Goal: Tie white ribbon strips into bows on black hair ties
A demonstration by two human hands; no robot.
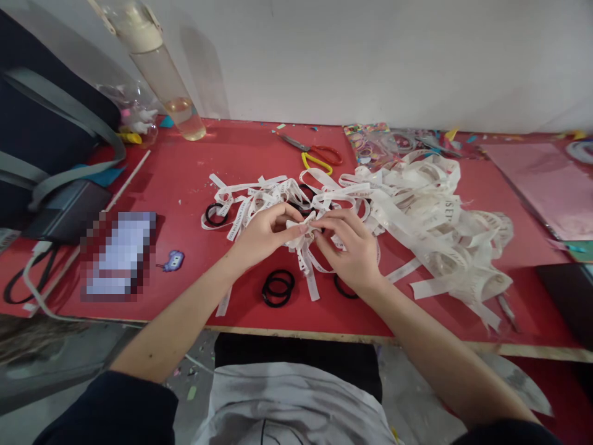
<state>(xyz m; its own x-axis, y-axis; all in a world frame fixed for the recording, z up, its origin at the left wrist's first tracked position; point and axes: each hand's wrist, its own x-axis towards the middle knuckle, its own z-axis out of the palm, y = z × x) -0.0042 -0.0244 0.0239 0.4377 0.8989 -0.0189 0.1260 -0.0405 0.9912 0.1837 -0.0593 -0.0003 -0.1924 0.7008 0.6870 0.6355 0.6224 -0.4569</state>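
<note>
"Red tabletop (185, 167) stands against a plain pale wall (352, 62). What do you see on it, from the head view?"

"I see many white ribbons with dark printed letters (445, 247), lying in a loose heap at the right side. Some black round bands (278, 304) are near the front edge, and scissors with one red and one yellow handle (304, 148) lie behind the ribbons."

"And where is the piece in work?"

"It is a small white folded ribbon piece (296, 242), raised between both hands, with tails hanging under it. The left hand (259, 235) pinches it by thumb and forefinger. The right hand (356, 254) has its fingertips bent together at the other side, but I cannot tell exactly how each one presses."

"Which step is this, in your opinion?"

"I judge it is the shaping of the folds, done with the fingers only; the scissors are not in use."

"What does the next move call for?"

"Probably a firm left pinch at the gathered middle, while the right fingers adjust the loops gently. If the pinch is loose, the folds could open."
</note>
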